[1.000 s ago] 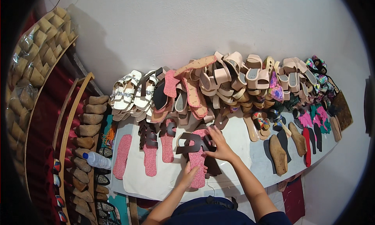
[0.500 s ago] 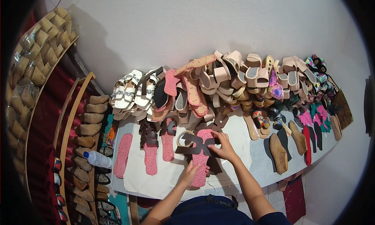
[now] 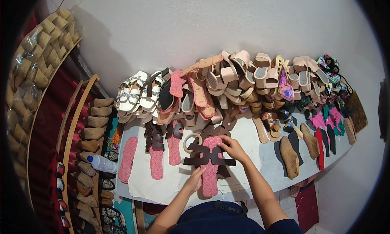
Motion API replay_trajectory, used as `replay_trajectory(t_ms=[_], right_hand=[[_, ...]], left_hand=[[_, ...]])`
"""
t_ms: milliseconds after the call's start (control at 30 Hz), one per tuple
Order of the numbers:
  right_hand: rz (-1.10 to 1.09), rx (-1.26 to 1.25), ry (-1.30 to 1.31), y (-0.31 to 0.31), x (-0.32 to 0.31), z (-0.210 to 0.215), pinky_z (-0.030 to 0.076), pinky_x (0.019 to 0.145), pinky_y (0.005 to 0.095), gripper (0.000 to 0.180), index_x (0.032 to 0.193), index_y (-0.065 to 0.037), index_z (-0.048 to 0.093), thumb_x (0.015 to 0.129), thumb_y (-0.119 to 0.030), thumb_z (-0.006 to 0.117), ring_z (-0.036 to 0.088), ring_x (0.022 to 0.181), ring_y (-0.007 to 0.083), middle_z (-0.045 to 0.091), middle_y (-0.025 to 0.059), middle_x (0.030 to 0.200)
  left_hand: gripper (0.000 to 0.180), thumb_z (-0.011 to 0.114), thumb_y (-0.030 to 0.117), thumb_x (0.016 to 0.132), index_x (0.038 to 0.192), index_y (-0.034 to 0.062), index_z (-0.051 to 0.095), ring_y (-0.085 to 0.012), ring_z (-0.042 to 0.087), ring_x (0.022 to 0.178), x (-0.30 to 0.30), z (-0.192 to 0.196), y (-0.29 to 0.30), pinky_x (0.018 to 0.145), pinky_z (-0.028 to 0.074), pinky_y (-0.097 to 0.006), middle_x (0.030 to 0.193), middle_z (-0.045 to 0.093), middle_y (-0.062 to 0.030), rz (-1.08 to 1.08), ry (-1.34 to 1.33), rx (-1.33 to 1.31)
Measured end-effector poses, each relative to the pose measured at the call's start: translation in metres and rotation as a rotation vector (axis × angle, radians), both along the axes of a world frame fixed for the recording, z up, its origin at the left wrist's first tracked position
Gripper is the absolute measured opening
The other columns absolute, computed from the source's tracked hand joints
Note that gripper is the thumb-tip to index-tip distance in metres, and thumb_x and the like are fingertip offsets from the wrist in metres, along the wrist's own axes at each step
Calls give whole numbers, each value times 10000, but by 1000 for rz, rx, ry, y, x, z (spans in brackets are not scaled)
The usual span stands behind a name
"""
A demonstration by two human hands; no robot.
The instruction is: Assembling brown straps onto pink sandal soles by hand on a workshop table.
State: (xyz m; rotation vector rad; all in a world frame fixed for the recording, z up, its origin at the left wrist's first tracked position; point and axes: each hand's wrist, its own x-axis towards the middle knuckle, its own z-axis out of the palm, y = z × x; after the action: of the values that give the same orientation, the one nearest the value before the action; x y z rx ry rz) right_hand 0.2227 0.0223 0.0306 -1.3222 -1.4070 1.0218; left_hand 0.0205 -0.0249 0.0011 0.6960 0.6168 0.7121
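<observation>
A pink speckled insole (image 3: 210, 181) is held upright in front of me, with a dark brown H-shaped sandal strap (image 3: 210, 155) lying crosswise over its upper part. My left hand (image 3: 196, 180) is closed on the insole's left edge, just below the strap. With thumb and fingers, my right hand (image 3: 235, 148) grips the insole's upper right edge above the strap's lower band. Both ends of that band stick out past the insole. Behind it, a roll of tape (image 3: 188, 142) and more brown straps (image 3: 221, 130) lie on the table, partly covered.
Strapped pink insoles (image 3: 156, 165) and a bare one (image 3: 128, 161) lie to the left. Finished sandals (image 3: 243, 77) are heaped along the wall. Wooden shoe lasts (image 3: 289, 157) lie at right. A water bottle (image 3: 102, 164) rests by the rack of lasts (image 3: 91, 133) at left.
My right hand has shifted from the strap's right end up to the insole's upper edge. The strap now sits more level, with its right end uncovered.
</observation>
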Motion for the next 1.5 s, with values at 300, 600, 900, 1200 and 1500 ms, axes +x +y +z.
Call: replay_trajectory(t_ms=[300,600,900,1200,1500], right_hand=[[-11,105,-326,-2,-13,14,427,687,312,396,1103,-15,476,766,-197,576,540,752,221,570,119,862],[-73,95,-690,3,-23,42,407,743,373,287,1012,-32,496,775,-192,515,523,837,305,542,142,923],[-92,263,-432,5,-6,36,425,712,363,181,952,-21,498,790,-37,419,532,838,324,547,155,909],[-313,431,-762,-8,-9,45,380,766,384,246,982,-50,519,737,-42,493,461,919,293,498,128,948],[-203,429,-776,-32,-14,37,429,714,374,349,1012,-39,512,665,-15,541,503,865,294,480,134,976]], left_hand=[[330,333,256,894,1141,37,346,-238,573,835,0,8,15,718,483,-351,1003,536,-186,-44,-123,-245],[287,297,274,908,1048,44,394,-208,590,718,8,12,12,627,497,-311,923,567,-159,130,42,-63],[471,221,370,892,1131,15,418,-230,569,823,6,6,6,742,465,-354,986,552,-153,55,-2,-120],[615,140,507,868,1128,23,417,-219,563,815,13,21,0,731,462,-341,970,552,-141,94,-25,-136],[622,163,524,859,1123,27,428,-214,581,779,13,29,3,687,478,-331,957,566,-142,168,15,-143]])
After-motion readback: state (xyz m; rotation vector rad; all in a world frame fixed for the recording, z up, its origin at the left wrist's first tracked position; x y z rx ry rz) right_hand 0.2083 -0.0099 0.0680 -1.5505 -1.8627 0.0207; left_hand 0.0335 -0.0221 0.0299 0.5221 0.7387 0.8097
